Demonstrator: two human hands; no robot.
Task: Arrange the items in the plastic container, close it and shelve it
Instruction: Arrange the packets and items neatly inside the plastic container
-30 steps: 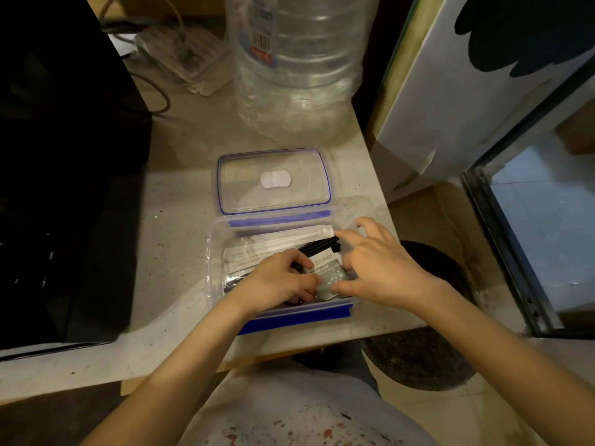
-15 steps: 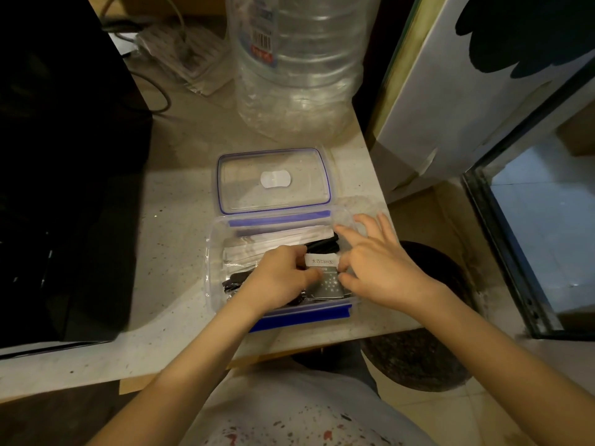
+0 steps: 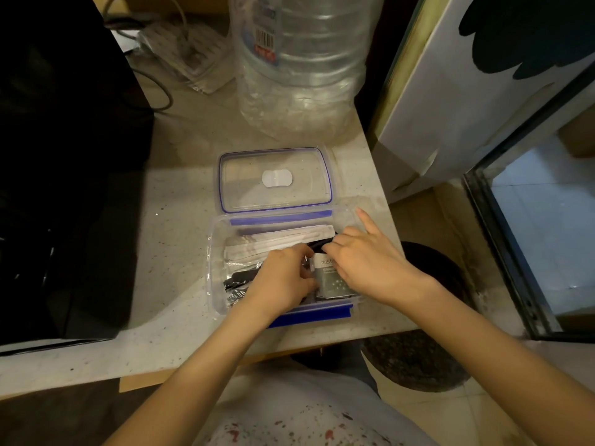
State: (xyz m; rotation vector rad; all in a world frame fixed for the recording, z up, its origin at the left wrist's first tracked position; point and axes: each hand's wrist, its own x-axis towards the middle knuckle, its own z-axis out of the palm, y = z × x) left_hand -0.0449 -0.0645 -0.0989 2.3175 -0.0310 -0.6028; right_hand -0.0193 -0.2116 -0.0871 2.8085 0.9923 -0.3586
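Note:
A clear plastic container (image 3: 215, 278) with blue clips sits open on the pale countertop, near its front edge. Its clear lid (image 3: 275, 180) lies flat just behind it. Inside are long white paper-wrapped sticks (image 3: 277, 241), black items (image 3: 238, 280) and a grey-and-white sachet (image 3: 331, 281). Both hands are inside the container. My left hand (image 3: 285, 281) has its fingers curled on the sachet's left edge. My right hand (image 3: 363, 262) pinches the sachet's top right, index finger stretched out over the container's right rim.
A big clear water bottle (image 3: 302, 62) stands behind the lid. A black appliance (image 3: 64, 162) fills the left side. A power strip with cables (image 3: 180, 46) lies at the back. A white board (image 3: 467, 91) leans at the right, with a dark round bin (image 3: 428, 349) below the counter.
The sachet has been shifted slightly upward in the container. My left hand moved up and right to its edge; my right hand's fingers closed onto it while the index finger straightened.

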